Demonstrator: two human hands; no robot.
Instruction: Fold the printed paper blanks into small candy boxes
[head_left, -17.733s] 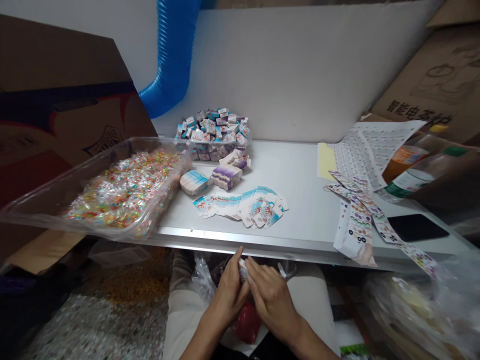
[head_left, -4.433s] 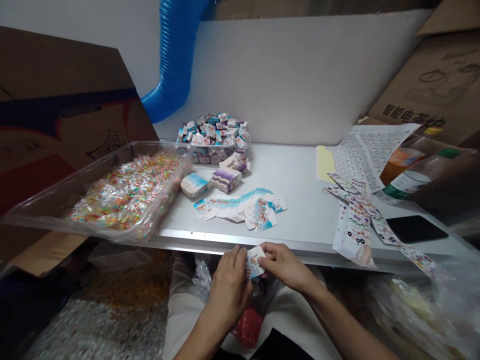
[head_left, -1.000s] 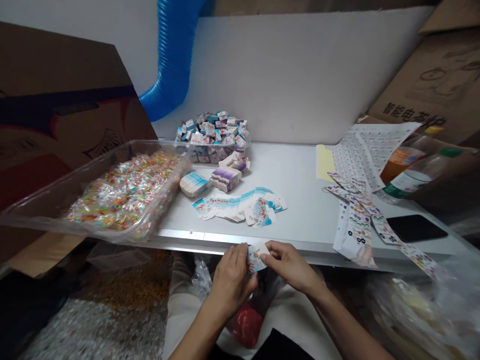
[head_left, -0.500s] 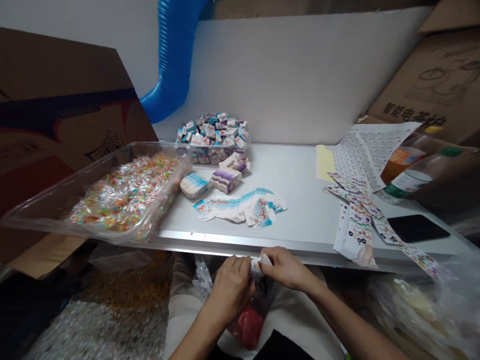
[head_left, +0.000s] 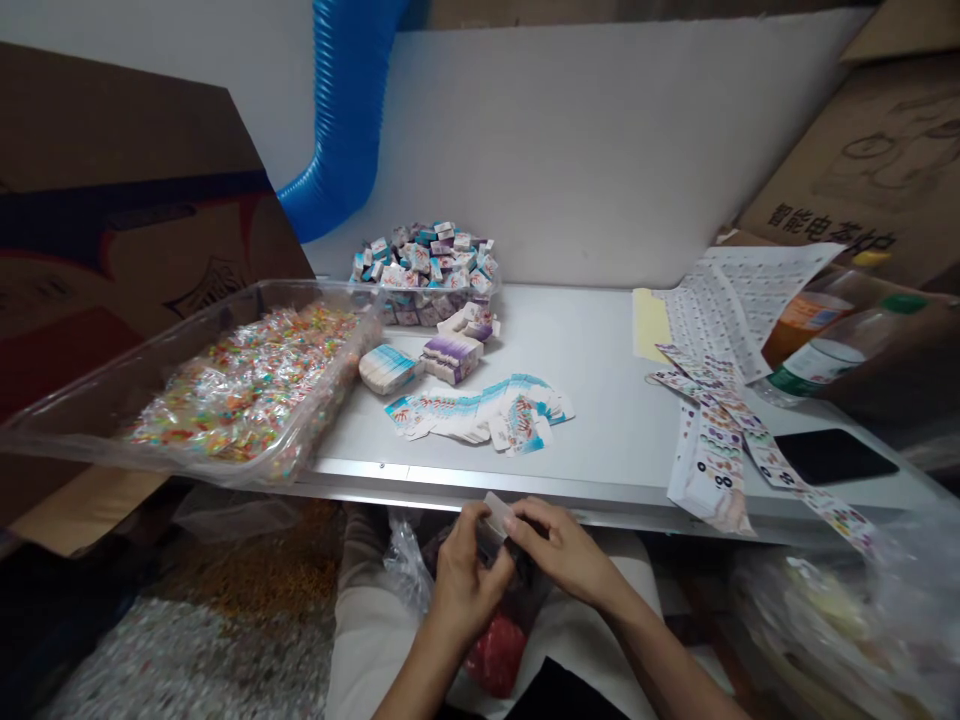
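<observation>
Pale wall (head_left: 585,150) at the back, white counter (head_left: 592,320) along it, blue hose (head_left: 349,130) hanging on the L. On my feed both hands sit just off the counter's front edge, over the lap (head_left: 619,580): L hand (head_left: 465,575) and R hand (head_left: 564,550) close together, both pinching one small card (head_left: 496,512) btwn them. It's tilted and partly covered, so I can't tell how far it's folded.

Step in hand, I'd judge: shaping the card by touch, prob. mid-fold. Next move calls for L hand steadying, R hand pressing lightly, no crushing, since thin card looks easy to crease wrong.

Red bag (head_left: 496,650) is on the lap, just below the hands. Fanned cards (head_left: 457,408) lie nr the counter's front, w/ blue stack (head_left: 388,370) & purple stack (head_left: 453,360) side by side behind. Beyond: tub (head_left: 487,296) of small boxes (head_left: 420,260), nr the wall. Tray (head_left: 150,464) of candy packs (head_left: 247,385) is far L; printed strips (head_left: 709,475) & phone (head_left: 834,454) off R.
</observation>
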